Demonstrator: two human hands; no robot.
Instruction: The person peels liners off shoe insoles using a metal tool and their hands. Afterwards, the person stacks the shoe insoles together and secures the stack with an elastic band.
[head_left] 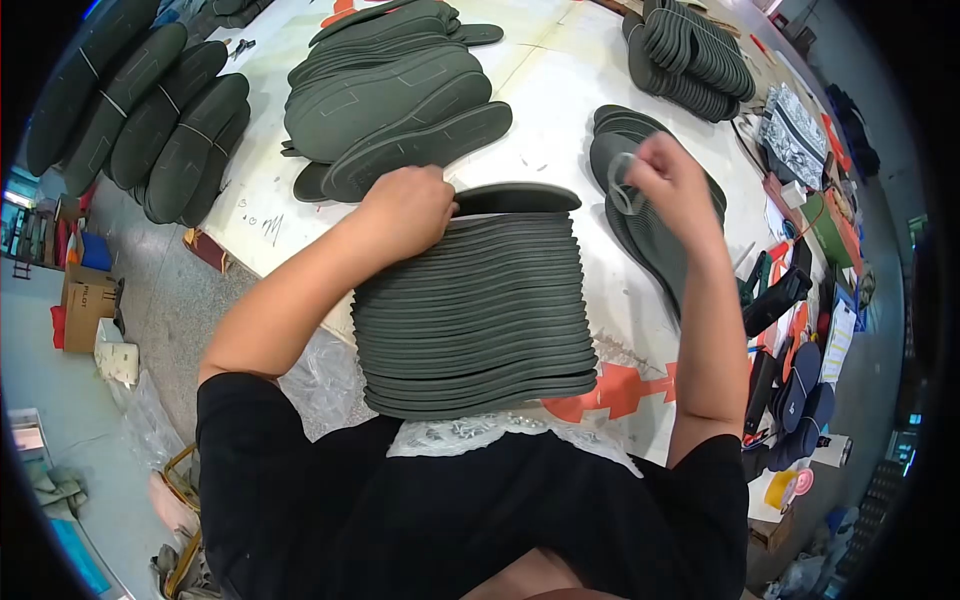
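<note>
A long row of dark grey-green shoe insoles [475, 310] stands on edge in front of my body, packed face to face. At its far end one insole [515, 200] leans slightly apart from the others. My left hand [410, 210] is closed at the far left corner of this row, its fingertips hidden behind the insoles. Raised over the table to the right, my right hand [672, 180] is closed on a pale, thin loop of band [626, 190], which is partly blurred. Below that hand lies a loose pile of insoles [640, 235].
Loose insoles [385, 100] are heaped at the back of the white table [555, 85]. Tied insole bundles lie at the far left [180, 130] and far right [690, 60]. Tools and a black holder [778, 300] line the right edge. An orange-red marking [610, 393] shows near my body.
</note>
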